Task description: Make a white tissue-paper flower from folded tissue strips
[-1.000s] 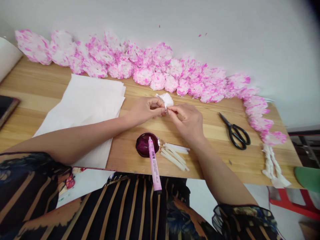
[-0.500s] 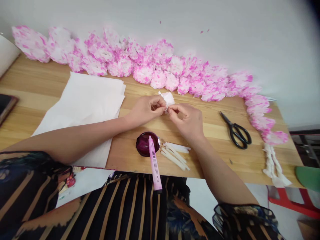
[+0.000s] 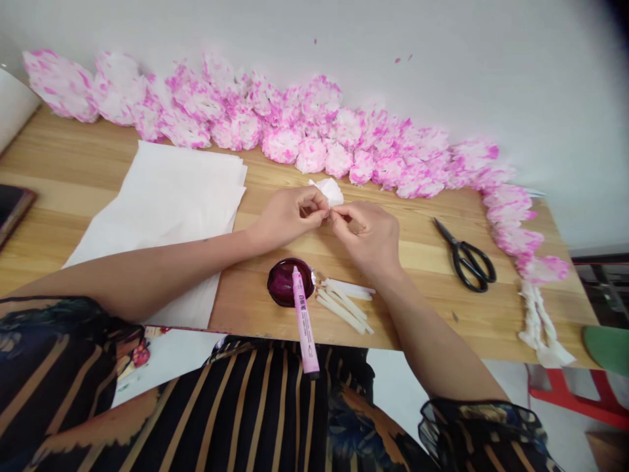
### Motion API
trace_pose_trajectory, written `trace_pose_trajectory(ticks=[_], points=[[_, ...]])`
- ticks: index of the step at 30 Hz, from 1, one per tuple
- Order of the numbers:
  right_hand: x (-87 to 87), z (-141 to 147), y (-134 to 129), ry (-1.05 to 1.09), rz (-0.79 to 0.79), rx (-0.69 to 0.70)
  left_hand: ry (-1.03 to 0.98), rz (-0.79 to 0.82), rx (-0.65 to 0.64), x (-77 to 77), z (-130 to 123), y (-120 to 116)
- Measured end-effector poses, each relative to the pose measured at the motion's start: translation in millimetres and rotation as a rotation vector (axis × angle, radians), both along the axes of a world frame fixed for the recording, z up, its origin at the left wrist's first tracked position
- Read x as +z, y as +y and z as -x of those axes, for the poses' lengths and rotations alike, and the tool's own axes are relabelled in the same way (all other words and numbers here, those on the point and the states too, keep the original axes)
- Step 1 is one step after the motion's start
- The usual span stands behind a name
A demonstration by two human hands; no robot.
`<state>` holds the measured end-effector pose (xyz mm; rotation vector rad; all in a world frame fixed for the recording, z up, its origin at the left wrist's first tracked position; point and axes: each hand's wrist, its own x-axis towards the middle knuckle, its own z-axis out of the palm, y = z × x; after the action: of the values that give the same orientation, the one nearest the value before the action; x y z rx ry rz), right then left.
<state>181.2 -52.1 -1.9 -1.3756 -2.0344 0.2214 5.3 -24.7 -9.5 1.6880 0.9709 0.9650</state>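
A small crumpled white paper piece (image 3: 331, 191) sticks up between the fingertips of both hands, over the middle of the table. My left hand (image 3: 289, 213) pinches its lower end from the left. From the right, my right hand (image 3: 368, 233) pinches at the same spot, its thumb and forefinger nearly touching the left fingertips. Just below the hands sits a round dark red dish (image 3: 282, 285), with a pink marker (image 3: 305, 324) leaning on it. Several thin white sticks (image 3: 344, 307) lie to the dish's right.
White paper sheets (image 3: 171, 190) lie at the left, partly under my left forearm. A row of pink and white paper flowers (image 3: 280, 144) runs along the wall. Black scissors (image 3: 469, 262) rest at the right, twisted white paper strips (image 3: 538, 328) near the right edge, a phone (image 3: 12, 210) far left.
The white paper piece has tipped slightly, and its twisted upper left end shows less. Both hands keep almost the same place and pinch.
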Motion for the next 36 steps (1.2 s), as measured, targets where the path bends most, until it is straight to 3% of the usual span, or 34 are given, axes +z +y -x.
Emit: trace_pose_trajectory(ticks=[6,15,30,36], points=[[-0.1,-1.4,0.5,0.025,0.016,-0.007,-0.058,0.052,-0.011,1.2,0.0,0.7],[0.8,1.4,-0.7,-0.069,0.001,-0.021,0.027,0.002,0.026,1.0,0.1,-0.5],[0.6,-0.4,0.3,0.035,0.021,-0.026,-0.040,0.048,0.022,4.2,-0.6,-1.2],[-0.6,0.5,-0.3,-0.041,0.000,-0.028,-0.006,0.039,0.022,2.7,0.0,-0.7]])
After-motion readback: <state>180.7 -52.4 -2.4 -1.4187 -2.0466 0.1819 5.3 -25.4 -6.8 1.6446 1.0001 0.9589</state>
